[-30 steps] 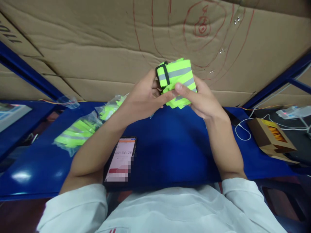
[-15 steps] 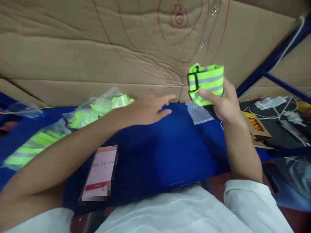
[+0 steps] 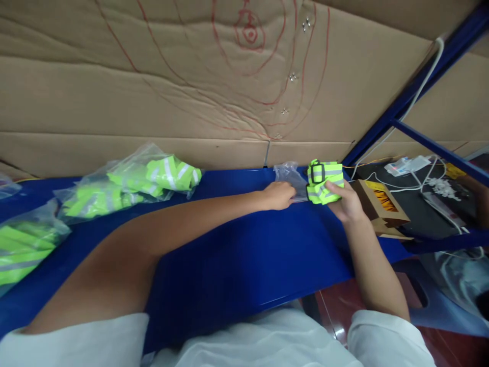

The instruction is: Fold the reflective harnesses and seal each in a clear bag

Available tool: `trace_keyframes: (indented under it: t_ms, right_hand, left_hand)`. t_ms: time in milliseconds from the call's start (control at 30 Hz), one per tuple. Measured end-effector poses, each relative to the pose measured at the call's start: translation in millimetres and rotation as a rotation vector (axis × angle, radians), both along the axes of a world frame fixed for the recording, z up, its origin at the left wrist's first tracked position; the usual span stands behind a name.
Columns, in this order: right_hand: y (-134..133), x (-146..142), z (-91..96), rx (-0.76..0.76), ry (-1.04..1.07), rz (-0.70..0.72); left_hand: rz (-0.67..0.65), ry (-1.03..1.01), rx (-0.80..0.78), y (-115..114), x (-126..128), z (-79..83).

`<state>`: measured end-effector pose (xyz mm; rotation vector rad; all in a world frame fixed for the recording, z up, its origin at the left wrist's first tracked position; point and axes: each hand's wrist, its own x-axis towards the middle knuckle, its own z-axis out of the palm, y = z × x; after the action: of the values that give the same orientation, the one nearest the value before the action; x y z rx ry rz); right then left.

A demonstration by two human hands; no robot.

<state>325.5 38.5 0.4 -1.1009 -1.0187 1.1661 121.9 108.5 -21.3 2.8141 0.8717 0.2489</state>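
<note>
My right hand (image 3: 347, 203) grips a folded neon-yellow reflective strap (image 3: 331, 176) with grey stripes and a black buckle, the thumb lying across its front. To the left of it, my left hand (image 3: 280, 195) is closed on the near edge of a clear plastic bag (image 3: 291, 176), which lies flat at the back of the blue table (image 3: 244, 255). The fingertips of the left hand are partly hidden from this angle. The strap is held just to the right of the bag.
Clear bags holding yellow reflective straps (image 3: 168, 173) lie along the table's left, with another bagged bundle (image 3: 26, 244) nearer. A cardboard wall (image 3: 171, 102) stands behind. At right are an open cardboard box (image 3: 382, 204), white cables (image 3: 405, 189) and a blue metal frame (image 3: 416, 81).
My left hand has reached right, and its spread fingers have closed on the plastic bag. My right hand has lowered the strap beside the bag. The view has shifted right; the phone no longer shows.
</note>
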Motion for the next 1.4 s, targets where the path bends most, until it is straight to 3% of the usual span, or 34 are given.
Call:
trace_keyframes:
  t_ms: [100,167,333,400,467,600,733,900,1167,1267,1400]
  right_hand:
    - [-16,-17,-0.1,-0.089,0.006,0.167]
    - [-24,-30,-3.6,-0.148,-0.005,0.292]
    - [-36,-73,-17.3,-0.267,-0.045,0.656]
    - [-39,-91,-21.3,-0.301,-0.038,0.711]
    - [-43,-109,-23.8,-0.341,-0.024,0.712]
    - [-50,-135,-25.6,-0.402,-0.023,0.721]
    - [-58,-157,-23.1,-0.349,-0.067,0.728]
    - [-60,-179,-23.3,-0.518,0.022,0.699]
    - [-64,-172,-30.4,-0.509,0.035,0.676]
    - [-64,-169,-29.7,-0.466,0.011,0.764]
    - [-64,-168,-33.8,-0.287,-0.128,0.867]
  left_hand:
    - [0.067,0.0,-0.101,3,-36,-1.0]
    - [0.13,-0.043,-0.139,-8,-70,2.1]
    - [0.323,-0.205,-0.227,-76,-147,9.3]
    - [0.398,-0.338,-0.256,-105,-165,8.0]
    - [0.464,-0.384,-0.185,-126,-177,4.9]
    - [0.545,-0.432,-0.084,-139,-191,1.3]
    - [0.585,-0.485,-0.089,-137,-201,6.1]
    - [0.461,-0.531,-0.089,-148,-207,8.5]
    - [0.325,-0.527,-0.016,-159,-205,2.7]
    - [0.322,-0.538,0.004,-159,-204,2.3]
    - [0.244,-0.413,0.234,-157,-204,0.0]
